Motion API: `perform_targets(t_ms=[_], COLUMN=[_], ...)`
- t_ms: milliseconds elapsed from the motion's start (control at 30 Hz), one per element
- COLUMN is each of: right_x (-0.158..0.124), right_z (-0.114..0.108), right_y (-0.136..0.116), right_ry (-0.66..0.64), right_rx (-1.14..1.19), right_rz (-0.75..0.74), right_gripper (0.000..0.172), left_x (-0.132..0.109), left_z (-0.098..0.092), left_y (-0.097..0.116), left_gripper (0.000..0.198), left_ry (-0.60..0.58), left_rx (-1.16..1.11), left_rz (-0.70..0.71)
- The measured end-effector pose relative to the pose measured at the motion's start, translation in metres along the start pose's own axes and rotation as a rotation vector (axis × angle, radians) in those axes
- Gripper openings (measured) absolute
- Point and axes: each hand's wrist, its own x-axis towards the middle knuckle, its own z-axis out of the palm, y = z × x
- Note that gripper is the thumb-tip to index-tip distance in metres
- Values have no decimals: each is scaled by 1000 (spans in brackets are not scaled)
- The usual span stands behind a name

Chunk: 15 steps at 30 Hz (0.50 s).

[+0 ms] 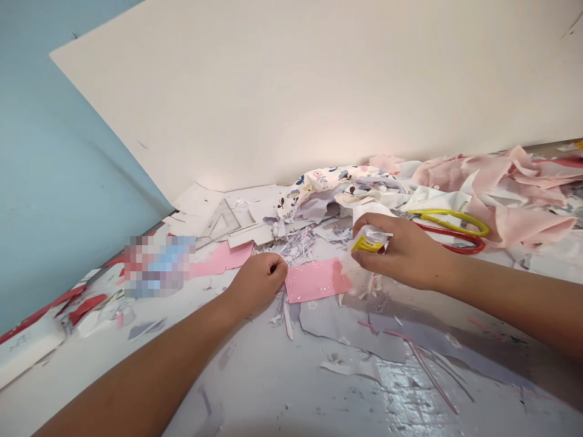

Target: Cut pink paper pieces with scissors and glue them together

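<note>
In my right hand (405,255) is a small clear plastic glue bottle (370,240) with a yellow label, tilted with its lower end toward the pink piece. That pink rectangular piece (314,280), paper or thin fabric, carries shiny wet streaks across its top. My left hand (260,280) pinches the left edge of the same piece between thumb and fingers. Behind and below it lie shredded white and lilac scraps (298,243). A pale lilac sheet (346,325) is spread in front of the pink piece.
Scissors (455,229) with yellow and red handles lie right of my right hand, beside heaped pink and floral cloth (514,176). A clear set square (223,220) rests behind my left hand. A large white board (296,91) leans at the back against a blue wall (54,182).
</note>
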Motion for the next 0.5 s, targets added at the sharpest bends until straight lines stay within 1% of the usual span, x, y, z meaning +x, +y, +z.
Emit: perform_targets(t_ms=[233, 367, 500], right_x=[-4, -7, -7], right_z=[-2, -5, -8], right_y=[-7, -14, -15], right_ry=[-46, -105, -49], right_rx=[-41, 23, 68], right_rz=[-37, -5, 10], right_gripper=[12, 8, 12], left_x=[0, 0, -1], left_z=[1, 2, 2], left_y=[0, -1, -2], left_gripper=[22, 22, 23], left_ry=[7, 8, -2], left_rx=[-3, -9, -20], left_rz=[-2, -8, 5])
